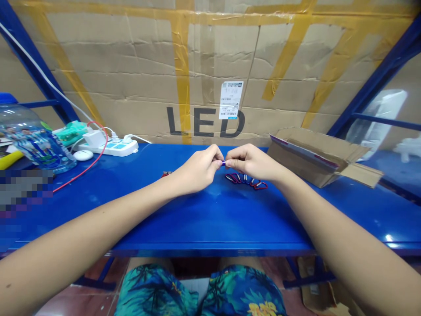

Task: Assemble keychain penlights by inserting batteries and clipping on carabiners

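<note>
Blue table point(210, 219) nearest. Left hand point(202, 171), right hand point(251, 162) above it, fingertips pinched on small purple piece point(223, 163) between them. Risk: tiny grip area, piece could slip, drop among carabiners point(245, 178) below right hand. Open carton point(296, 158) beyond, right.

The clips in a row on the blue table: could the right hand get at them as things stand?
Probably yes: the clips lie close by the right hand with nothing visibly between, though it pinches a small purple piece.
</note>
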The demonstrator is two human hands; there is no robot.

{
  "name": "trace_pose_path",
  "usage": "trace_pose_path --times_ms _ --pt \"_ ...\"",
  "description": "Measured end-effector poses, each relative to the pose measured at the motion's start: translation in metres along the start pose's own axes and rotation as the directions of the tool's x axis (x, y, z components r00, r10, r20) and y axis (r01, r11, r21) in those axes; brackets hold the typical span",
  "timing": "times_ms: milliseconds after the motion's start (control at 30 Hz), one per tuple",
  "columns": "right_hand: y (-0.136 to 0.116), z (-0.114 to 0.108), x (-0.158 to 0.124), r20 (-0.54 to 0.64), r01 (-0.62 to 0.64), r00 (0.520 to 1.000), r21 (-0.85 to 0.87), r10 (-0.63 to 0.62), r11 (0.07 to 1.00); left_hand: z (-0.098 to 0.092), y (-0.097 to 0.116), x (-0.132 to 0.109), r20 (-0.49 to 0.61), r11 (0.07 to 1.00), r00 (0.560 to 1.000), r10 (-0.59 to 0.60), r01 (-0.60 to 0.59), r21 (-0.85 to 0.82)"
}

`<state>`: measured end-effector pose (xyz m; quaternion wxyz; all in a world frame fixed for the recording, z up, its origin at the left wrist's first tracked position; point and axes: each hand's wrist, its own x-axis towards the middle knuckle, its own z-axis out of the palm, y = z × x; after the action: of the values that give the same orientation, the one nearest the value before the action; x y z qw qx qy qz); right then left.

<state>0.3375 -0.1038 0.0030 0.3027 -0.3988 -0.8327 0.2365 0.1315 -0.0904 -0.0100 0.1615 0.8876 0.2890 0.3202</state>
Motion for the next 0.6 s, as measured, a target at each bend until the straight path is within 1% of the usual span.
trace_pose_path --times_ms 67,167,267,333,400,467,533,600 --pt "0.001 0.000 0.000 0.014 0.047 0.999 -0.120 -0.045 0.992 0.001 -0.002 0.002 0.013 0.999 0.999 -0.044 0.044 0.030" --pt "0.003 0.002 -0.001 0.042 0.131 0.991 -0.240 -0.124 0.962 -0.001 -0.005 0.003 0.068 0.995 0.997 -0.034 0.028 0.094" --pt "0.004 0.004 -0.001 0.054 0.168 0.986 -0.288 -0.160 0.943 -0.004 -0.004 0.002 0.155 0.996 0.984 -0.086 0.082 0.035" --pt "0.003 0.004 -0.001 0.055 0.165 0.986 -0.281 -0.156 0.945 -0.004 -0.003 0.001 0.157 0.994 0.983 -0.098 0.104 -0.030" --pt "0.003 0.003 -0.001 0.056 0.146 0.989 -0.250 -0.136 0.957 -0.003 -0.002 -0.001 0.106 0.997 0.993 -0.050 0.056 -0.054" --pt "0.003 0.002 -0.001 0.070 0.101 0.994 -0.194 -0.089 0.976 -0.001 -0.002 -0.003 0.056 0.999 0.998 0.034 -0.034 -0.008" --pt "0.003 0.002 0.000 0.098 0.045 0.995 -0.112 -0.034 0.993 0.002 -0.004 -0.005 0.044 0.987 0.990 0.137 -0.140 0.076" --pt "0.004 0.003 0.000 0.124 -0.011 0.992 -0.009 0.012 1.000 0.004 -0.006 -0.007 0.046 0.959 0.970 0.237 -0.241 0.146"
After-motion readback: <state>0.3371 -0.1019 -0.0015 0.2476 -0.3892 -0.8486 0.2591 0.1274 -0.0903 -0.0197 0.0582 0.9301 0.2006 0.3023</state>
